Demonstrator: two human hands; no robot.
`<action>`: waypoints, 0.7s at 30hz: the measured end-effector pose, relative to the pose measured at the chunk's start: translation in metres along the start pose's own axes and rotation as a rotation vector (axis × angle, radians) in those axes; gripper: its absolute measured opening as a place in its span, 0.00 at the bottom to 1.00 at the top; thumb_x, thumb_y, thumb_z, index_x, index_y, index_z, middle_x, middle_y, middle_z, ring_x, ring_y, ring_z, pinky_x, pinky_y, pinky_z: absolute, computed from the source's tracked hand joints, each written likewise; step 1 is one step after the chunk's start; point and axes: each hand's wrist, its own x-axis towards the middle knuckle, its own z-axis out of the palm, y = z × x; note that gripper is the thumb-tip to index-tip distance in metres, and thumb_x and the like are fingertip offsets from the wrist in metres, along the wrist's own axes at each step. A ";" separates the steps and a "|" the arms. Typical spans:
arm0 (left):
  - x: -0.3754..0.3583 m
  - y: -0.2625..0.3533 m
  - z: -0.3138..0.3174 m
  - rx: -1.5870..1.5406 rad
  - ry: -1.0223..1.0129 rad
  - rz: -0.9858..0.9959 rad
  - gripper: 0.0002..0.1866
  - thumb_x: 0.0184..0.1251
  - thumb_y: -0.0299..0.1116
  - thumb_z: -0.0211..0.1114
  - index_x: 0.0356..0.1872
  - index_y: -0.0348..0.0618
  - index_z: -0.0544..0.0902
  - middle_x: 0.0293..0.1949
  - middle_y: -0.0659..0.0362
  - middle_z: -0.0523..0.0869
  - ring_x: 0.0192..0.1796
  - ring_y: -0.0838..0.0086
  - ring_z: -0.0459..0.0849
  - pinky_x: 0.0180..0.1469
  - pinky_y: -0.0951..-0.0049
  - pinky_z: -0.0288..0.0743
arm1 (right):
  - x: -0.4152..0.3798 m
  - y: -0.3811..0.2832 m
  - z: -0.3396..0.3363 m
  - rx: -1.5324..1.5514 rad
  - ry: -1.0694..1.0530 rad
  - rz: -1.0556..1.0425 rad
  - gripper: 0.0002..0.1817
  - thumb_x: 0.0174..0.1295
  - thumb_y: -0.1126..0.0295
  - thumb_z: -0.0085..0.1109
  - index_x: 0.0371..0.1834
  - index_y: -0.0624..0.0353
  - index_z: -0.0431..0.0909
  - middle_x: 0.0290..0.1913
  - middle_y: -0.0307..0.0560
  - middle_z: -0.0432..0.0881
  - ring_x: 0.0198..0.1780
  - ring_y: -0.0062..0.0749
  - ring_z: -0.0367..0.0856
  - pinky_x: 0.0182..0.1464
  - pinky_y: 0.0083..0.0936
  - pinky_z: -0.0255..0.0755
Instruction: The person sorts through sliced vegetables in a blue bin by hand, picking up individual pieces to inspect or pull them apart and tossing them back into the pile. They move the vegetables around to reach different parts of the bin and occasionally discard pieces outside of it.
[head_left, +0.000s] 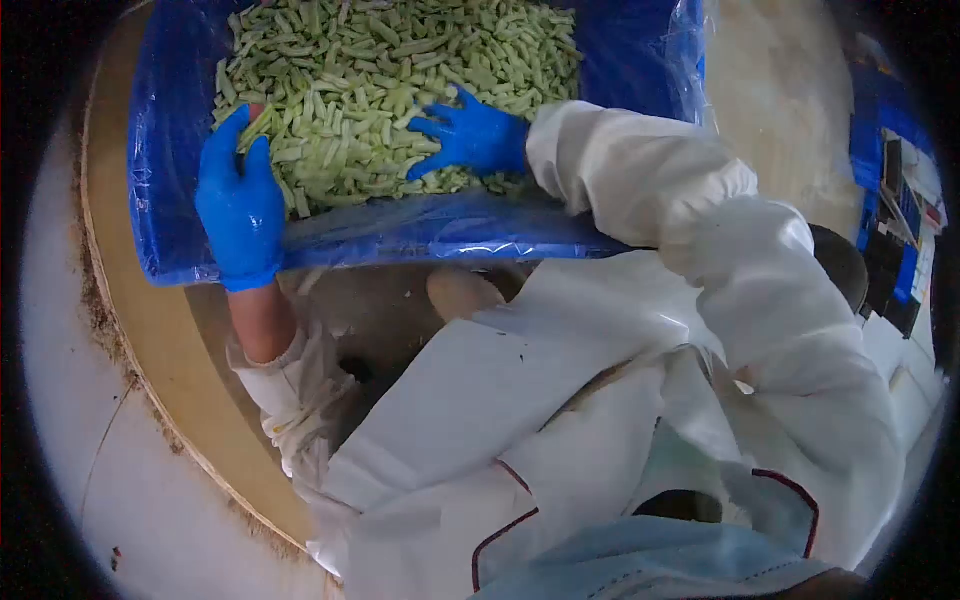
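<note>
A mass of pale green cut vegetable strips (pixel 400 60) fills a blue bin lined with clear plastic film (pixel 450 235). On top of the strips my right hand (pixel 470 138), in a blue glove, lies palm down with its fingers spread. My left hand (pixel 240 200), also gloved in blue, reaches over the near left side of the bin to the pile's edge. Its thumb and fingers are apart, with a few strips between their tips. A bare fingertip (pixel 257 112) shows past the glove there.
A pale curved ledge (pixel 150 330) runs down the left, with a stained white surface (pixel 90 470) beyond it. Stacked dark and blue items (pixel 895 220) stand at the far right. My white apron (pixel 480 400) hangs close to the bin's near side.
</note>
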 end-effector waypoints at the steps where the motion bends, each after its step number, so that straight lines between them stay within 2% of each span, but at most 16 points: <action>1: -0.002 -0.003 -0.001 0.023 -0.016 0.012 0.16 0.61 0.21 0.54 0.51 0.37 0.76 0.50 0.53 0.80 0.52 0.71 0.77 0.55 0.72 0.68 | 0.001 0.011 0.017 0.020 -0.079 0.013 0.44 0.41 0.65 0.68 0.64 0.23 0.57 0.67 0.47 0.58 0.70 0.44 0.50 0.57 0.58 0.59; 3: -0.002 0.001 -0.001 -0.032 -0.037 -0.066 0.15 0.61 0.21 0.54 0.51 0.38 0.76 0.49 0.53 0.80 0.52 0.70 0.77 0.55 0.72 0.68 | 0.012 0.028 -0.001 0.069 -0.241 0.044 0.42 0.42 0.65 0.68 0.63 0.24 0.58 0.67 0.45 0.58 0.70 0.44 0.50 0.55 0.55 0.62; 4: -0.002 0.003 -0.001 -0.059 -0.049 -0.102 0.15 0.61 0.21 0.54 0.50 0.38 0.76 0.49 0.53 0.80 0.52 0.70 0.77 0.55 0.72 0.68 | 0.016 0.034 -0.013 0.061 -0.197 0.020 0.41 0.42 0.66 0.68 0.62 0.27 0.60 0.66 0.44 0.58 0.69 0.43 0.54 0.52 0.46 0.67; 7: -0.003 -0.004 0.002 -0.083 -0.041 -0.106 0.15 0.59 0.22 0.56 0.48 0.39 0.77 0.46 0.51 0.81 0.51 0.63 0.79 0.53 0.70 0.69 | 0.032 0.055 0.001 0.003 -0.161 -0.028 0.40 0.41 0.68 0.69 0.62 0.30 0.62 0.66 0.44 0.58 0.68 0.43 0.57 0.51 0.38 0.70; 8: -0.002 -0.002 0.001 -0.042 -0.042 -0.095 0.15 0.58 0.22 0.56 0.48 0.39 0.77 0.46 0.51 0.81 0.51 0.63 0.79 0.53 0.70 0.69 | 0.035 0.059 -0.005 0.102 -0.154 -0.041 0.39 0.42 0.70 0.69 0.60 0.35 0.65 0.66 0.44 0.58 0.66 0.43 0.60 0.51 0.36 0.72; 12: -0.002 -0.006 0.000 0.039 -0.049 -0.023 0.15 0.59 0.22 0.56 0.49 0.39 0.77 0.47 0.52 0.81 0.51 0.67 0.77 0.54 0.71 0.68 | 0.025 0.021 -0.042 0.629 0.001 -0.073 0.28 0.46 0.72 0.63 0.54 0.41 0.71 0.62 0.43 0.65 0.57 0.44 0.70 0.50 0.36 0.73; 15: -0.002 -0.006 0.000 -0.006 -0.065 -0.040 0.15 0.60 0.22 0.57 0.49 0.40 0.77 0.48 0.53 0.80 0.52 0.69 0.77 0.55 0.71 0.67 | 0.031 0.044 -0.034 0.504 0.098 0.305 0.22 0.49 0.70 0.60 0.51 0.46 0.74 0.55 0.45 0.73 0.51 0.46 0.75 0.47 0.34 0.73; 16: -0.002 -0.004 0.000 -0.027 -0.072 -0.058 0.15 0.60 0.22 0.57 0.49 0.41 0.77 0.48 0.53 0.80 0.53 0.69 0.77 0.55 0.71 0.67 | 0.036 0.066 -0.015 0.421 0.144 0.484 0.19 0.51 0.68 0.56 0.49 0.51 0.75 0.49 0.45 0.77 0.46 0.47 0.77 0.46 0.36 0.72; 18: -0.003 -0.001 0.001 -0.017 -0.042 0.001 0.16 0.57 0.21 0.57 0.48 0.39 0.77 0.46 0.51 0.81 0.50 0.62 0.78 0.54 0.69 0.68 | 0.045 0.103 0.000 0.161 0.185 0.683 0.19 0.51 0.67 0.56 0.49 0.54 0.75 0.50 0.45 0.76 0.45 0.47 0.77 0.48 0.37 0.72; 19: -0.003 0.000 0.001 -0.012 -0.024 0.034 0.16 0.56 0.20 0.57 0.48 0.38 0.77 0.45 0.49 0.81 0.48 0.58 0.79 0.53 0.69 0.69 | 0.044 0.110 0.022 0.239 0.244 0.737 0.19 0.51 0.67 0.56 0.49 0.55 0.75 0.49 0.46 0.77 0.46 0.47 0.77 0.48 0.37 0.72; 21: -0.001 0.000 -0.001 0.048 -0.013 0.026 0.16 0.55 0.21 0.59 0.47 0.39 0.77 0.47 0.50 0.80 0.49 0.58 0.77 0.53 0.67 0.69 | 0.039 0.110 0.078 0.400 0.368 0.841 0.18 0.52 0.66 0.57 0.48 0.55 0.76 0.47 0.47 0.78 0.46 0.47 0.77 0.49 0.38 0.71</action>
